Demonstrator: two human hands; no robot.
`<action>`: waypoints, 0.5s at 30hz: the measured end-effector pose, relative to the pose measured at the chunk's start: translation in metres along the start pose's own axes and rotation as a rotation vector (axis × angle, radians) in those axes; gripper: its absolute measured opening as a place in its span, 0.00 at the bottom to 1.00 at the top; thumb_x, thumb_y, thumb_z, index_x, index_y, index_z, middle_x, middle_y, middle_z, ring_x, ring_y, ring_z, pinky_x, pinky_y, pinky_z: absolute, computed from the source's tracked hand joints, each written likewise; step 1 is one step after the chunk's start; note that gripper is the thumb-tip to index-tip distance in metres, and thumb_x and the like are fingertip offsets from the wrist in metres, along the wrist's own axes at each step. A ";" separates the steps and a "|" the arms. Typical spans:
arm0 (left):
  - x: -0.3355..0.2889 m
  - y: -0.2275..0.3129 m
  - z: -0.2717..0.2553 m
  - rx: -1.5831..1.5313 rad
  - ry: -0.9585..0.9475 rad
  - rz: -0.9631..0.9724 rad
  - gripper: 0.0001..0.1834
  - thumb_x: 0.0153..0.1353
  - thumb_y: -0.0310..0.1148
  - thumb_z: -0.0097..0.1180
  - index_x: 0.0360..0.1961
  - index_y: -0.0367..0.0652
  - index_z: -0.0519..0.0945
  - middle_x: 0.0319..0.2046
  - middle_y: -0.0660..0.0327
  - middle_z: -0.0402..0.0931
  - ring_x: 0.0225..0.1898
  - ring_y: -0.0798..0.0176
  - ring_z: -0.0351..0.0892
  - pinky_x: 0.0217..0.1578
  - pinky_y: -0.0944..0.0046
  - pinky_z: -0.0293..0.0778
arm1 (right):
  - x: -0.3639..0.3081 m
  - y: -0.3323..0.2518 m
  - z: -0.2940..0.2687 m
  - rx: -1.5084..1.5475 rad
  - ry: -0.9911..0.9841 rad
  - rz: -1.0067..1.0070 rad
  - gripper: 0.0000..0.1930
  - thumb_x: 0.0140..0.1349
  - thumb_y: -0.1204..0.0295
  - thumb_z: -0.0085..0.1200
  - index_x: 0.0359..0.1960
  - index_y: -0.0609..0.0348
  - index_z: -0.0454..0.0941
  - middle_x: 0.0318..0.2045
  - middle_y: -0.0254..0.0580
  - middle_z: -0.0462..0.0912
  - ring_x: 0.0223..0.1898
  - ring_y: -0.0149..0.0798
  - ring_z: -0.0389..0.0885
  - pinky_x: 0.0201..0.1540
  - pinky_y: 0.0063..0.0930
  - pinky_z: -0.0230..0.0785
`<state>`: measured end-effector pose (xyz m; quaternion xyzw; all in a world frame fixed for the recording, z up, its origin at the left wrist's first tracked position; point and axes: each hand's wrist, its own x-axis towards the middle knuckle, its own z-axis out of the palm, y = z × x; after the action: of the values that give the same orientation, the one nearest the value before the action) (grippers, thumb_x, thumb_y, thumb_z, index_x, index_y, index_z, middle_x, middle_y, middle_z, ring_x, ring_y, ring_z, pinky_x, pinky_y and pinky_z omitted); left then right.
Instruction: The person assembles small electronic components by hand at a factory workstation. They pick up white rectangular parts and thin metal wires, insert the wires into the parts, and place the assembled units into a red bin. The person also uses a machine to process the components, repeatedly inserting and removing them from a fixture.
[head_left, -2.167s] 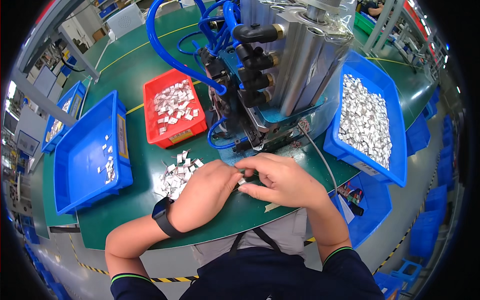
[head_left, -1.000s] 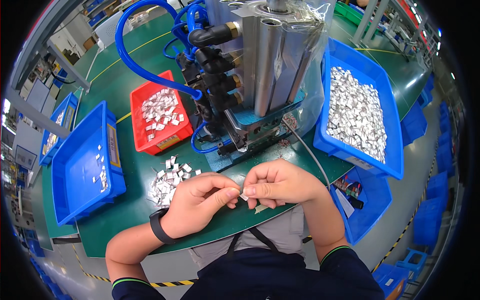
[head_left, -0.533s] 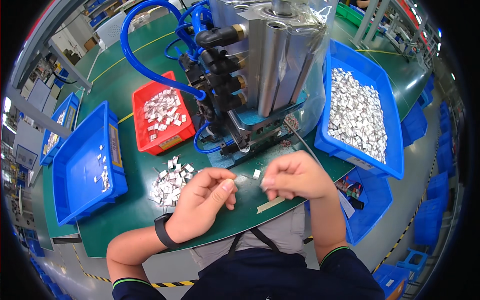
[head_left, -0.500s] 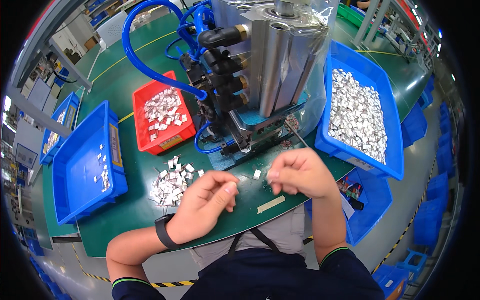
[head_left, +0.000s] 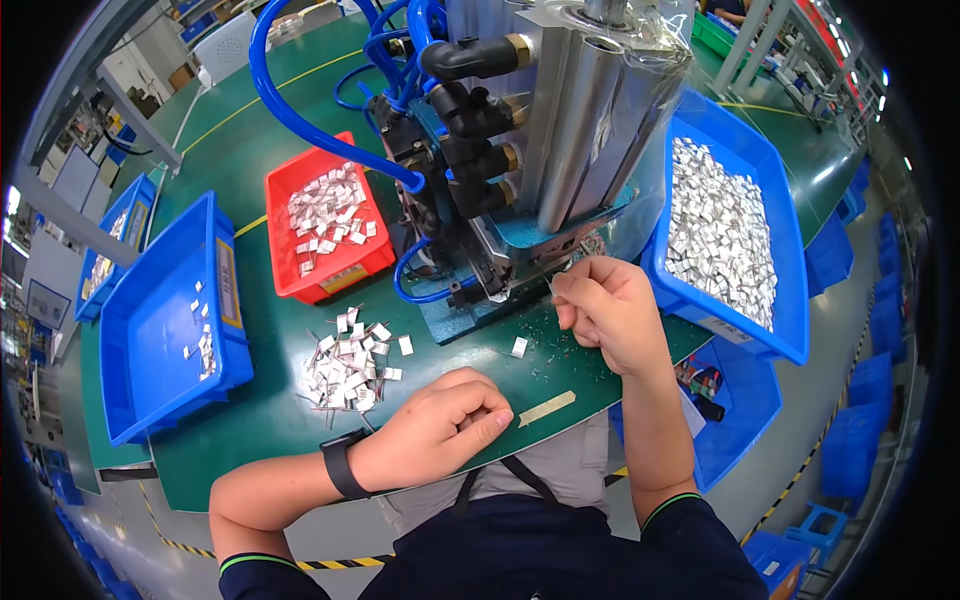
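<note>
My right hand (head_left: 612, 315) is closed in a pinch beside the lower front of a metal press (head_left: 575, 130); whatever its fingertips hold is hidden. Curled and closed, my left hand (head_left: 440, 425) rests by the table's near edge, with nothing showing between thumb and forefinger. Between the hands, one small white block with thin wire leads (head_left: 519, 347) lies on the green tabletop. A loose heap of the same white blocks (head_left: 345, 375) sits beyond my left hand. A strip of beige tape (head_left: 547, 408) is stuck near the edge.
A red bin (head_left: 330, 286) and a blue bin (head_left: 165, 330) at left hold white parts. At right, a blue bin (head_left: 790, 250) is heaped with them. Blue air hoses (head_left: 300, 130) arch over the table. A lower blue tray (head_left: 745, 410) sits below the right edge. Small scraps litter the press's foot.
My left hand has drawn back toward the table's near edge, away from the single block. My right hand has moved forward, closer to the press. The view has shifted slightly.
</note>
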<state>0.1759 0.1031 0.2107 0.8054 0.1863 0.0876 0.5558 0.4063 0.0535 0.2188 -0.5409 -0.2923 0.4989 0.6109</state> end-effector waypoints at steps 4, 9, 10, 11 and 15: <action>0.000 -0.001 0.000 -0.006 0.001 0.006 0.07 0.65 0.31 0.55 0.35 0.36 0.78 0.34 0.59 0.75 0.38 0.60 0.73 0.39 0.64 0.70 | 0.000 0.001 -0.001 0.016 0.012 0.009 0.09 0.58 0.71 0.59 0.26 0.65 0.76 0.17 0.36 0.75 0.12 0.19 0.60 0.13 0.15 0.46; 0.000 -0.001 0.002 -0.002 0.019 0.024 0.07 0.65 0.30 0.55 0.35 0.36 0.78 0.34 0.59 0.75 0.38 0.60 0.73 0.39 0.64 0.70 | 0.001 0.002 -0.002 0.034 -0.007 0.001 0.09 0.58 0.71 0.59 0.26 0.65 0.76 0.17 0.36 0.75 0.12 0.19 0.59 0.13 0.15 0.46; 0.000 -0.001 0.002 -0.002 0.021 0.028 0.07 0.64 0.30 0.55 0.35 0.36 0.78 0.34 0.59 0.74 0.38 0.60 0.73 0.39 0.64 0.71 | 0.001 0.003 -0.002 0.031 -0.007 0.001 0.09 0.58 0.71 0.59 0.26 0.65 0.76 0.17 0.36 0.75 0.12 0.19 0.59 0.13 0.15 0.46; 0.000 -0.001 0.002 -0.003 0.022 0.025 0.07 0.64 0.30 0.55 0.34 0.36 0.78 0.34 0.59 0.75 0.38 0.60 0.73 0.39 0.64 0.71 | 0.002 0.004 -0.002 0.028 -0.008 0.002 0.09 0.58 0.71 0.59 0.26 0.65 0.76 0.17 0.36 0.75 0.12 0.18 0.59 0.13 0.16 0.45; 0.000 0.000 0.002 0.003 0.022 0.022 0.07 0.64 0.29 0.55 0.34 0.36 0.78 0.34 0.59 0.74 0.38 0.60 0.73 0.39 0.64 0.71 | 0.001 0.001 0.000 0.040 0.001 0.005 0.08 0.59 0.74 0.56 0.25 0.65 0.74 0.17 0.39 0.75 0.11 0.18 0.59 0.12 0.15 0.46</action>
<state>0.1765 0.1018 0.2097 0.8073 0.1836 0.1026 0.5514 0.4060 0.0540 0.2180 -0.5296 -0.2807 0.5059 0.6203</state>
